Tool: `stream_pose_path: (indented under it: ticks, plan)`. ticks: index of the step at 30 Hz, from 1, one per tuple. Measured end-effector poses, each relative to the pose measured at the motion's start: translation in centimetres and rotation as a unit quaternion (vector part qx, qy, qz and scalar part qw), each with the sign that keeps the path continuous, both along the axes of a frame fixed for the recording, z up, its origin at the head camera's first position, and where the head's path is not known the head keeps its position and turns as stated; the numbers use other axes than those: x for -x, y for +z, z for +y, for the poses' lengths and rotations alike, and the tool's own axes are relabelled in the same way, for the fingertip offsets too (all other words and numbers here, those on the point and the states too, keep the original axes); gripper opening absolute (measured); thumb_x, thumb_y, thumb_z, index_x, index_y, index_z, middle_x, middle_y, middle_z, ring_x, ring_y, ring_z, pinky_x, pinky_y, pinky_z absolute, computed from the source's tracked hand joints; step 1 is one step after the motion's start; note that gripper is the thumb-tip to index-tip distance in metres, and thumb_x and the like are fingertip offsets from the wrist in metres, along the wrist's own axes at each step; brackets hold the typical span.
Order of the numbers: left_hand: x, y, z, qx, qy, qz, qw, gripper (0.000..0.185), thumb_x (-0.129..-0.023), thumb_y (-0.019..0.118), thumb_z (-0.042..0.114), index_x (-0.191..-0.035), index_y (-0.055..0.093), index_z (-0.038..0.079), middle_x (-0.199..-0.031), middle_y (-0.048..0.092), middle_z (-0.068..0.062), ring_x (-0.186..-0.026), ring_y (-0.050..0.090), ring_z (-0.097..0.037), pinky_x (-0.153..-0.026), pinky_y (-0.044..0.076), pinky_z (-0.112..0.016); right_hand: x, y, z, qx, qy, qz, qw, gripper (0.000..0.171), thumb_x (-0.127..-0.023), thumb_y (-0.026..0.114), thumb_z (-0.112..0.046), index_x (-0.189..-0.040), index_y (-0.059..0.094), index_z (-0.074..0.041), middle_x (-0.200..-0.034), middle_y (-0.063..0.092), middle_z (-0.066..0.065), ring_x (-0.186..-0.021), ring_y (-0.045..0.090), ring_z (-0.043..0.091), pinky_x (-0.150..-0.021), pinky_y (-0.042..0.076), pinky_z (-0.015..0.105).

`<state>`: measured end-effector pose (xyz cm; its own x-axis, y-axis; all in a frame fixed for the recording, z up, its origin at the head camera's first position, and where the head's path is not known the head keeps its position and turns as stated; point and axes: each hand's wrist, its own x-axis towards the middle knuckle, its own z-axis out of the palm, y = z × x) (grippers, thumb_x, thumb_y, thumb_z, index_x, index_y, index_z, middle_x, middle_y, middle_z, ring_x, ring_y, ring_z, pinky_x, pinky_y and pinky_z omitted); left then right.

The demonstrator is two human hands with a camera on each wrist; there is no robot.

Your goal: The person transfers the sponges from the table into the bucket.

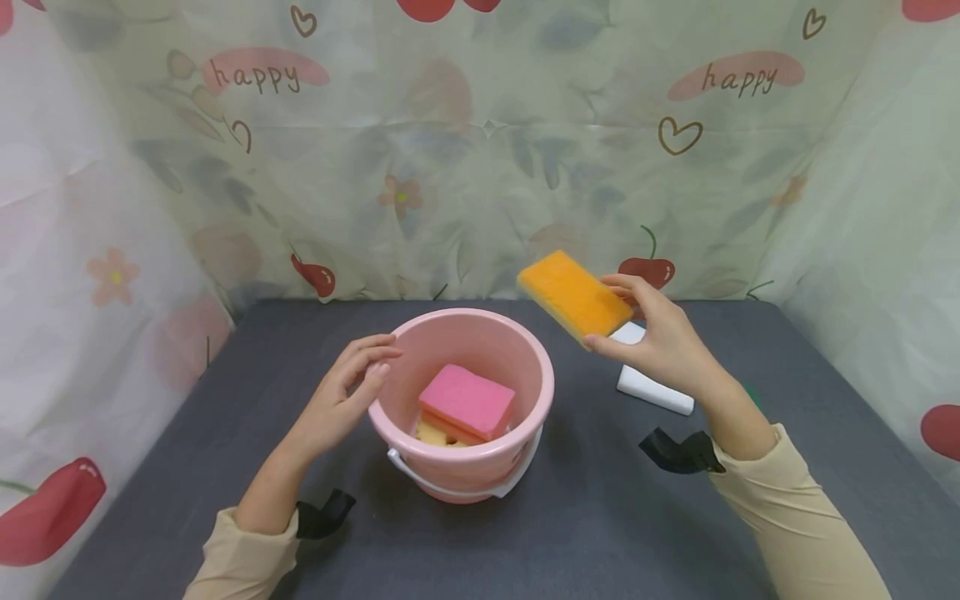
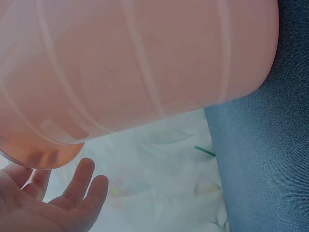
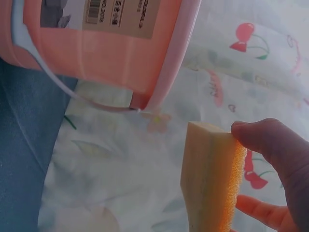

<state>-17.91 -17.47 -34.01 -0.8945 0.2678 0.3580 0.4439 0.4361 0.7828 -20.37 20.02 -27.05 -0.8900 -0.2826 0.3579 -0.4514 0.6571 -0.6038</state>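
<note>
Up in the air to the right of a pink bucket (image 1: 462,467), my right hand (image 1: 663,342) pinches an orange sponge (image 1: 576,293) by its edge between thumb and fingers. The right wrist view shows the sponge (image 3: 207,174) has a pale layer on one side and an orange porous one on the other. My left hand (image 1: 345,396) rests at the bucket's left rim, fingers loosely bent over it; in the left wrist view its fingers (image 2: 79,181) are spread beside the rim. Inside the bucket, a pink sponge (image 1: 468,400) lies on top of a yellow piece (image 1: 431,433).
White blocks (image 1: 654,390) lie on the dark table (image 1: 585,517), partly behind my right hand. A bit of green (image 1: 752,396) peeks out by the right wrist. The bucket's white handle (image 1: 517,479) hangs down in front. Patterned curtains (image 1: 487,167) enclose the back and sides.
</note>
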Motion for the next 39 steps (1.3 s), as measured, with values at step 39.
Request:
stream_pose_path:
  ticks: [39]
  plan:
    - [-0.1,0.2,0.0,0.002,0.003,-0.015,0.9999,0.030,-0.096,0.049,0.018,-0.123,0.056,0.007,-0.140,0.042,-0.005,-0.128,0.038,-0.021,-0.102,0.036,-0.033,-2.3,-0.5,-5.8,-0.034,0.123,0.020,0.992,0.070,-0.073,0.079,-0.025,-0.132,0.046,-0.011,-0.130,0.053,0.005,-0.110,0.050,0.019,-0.092,0.047,0.042]
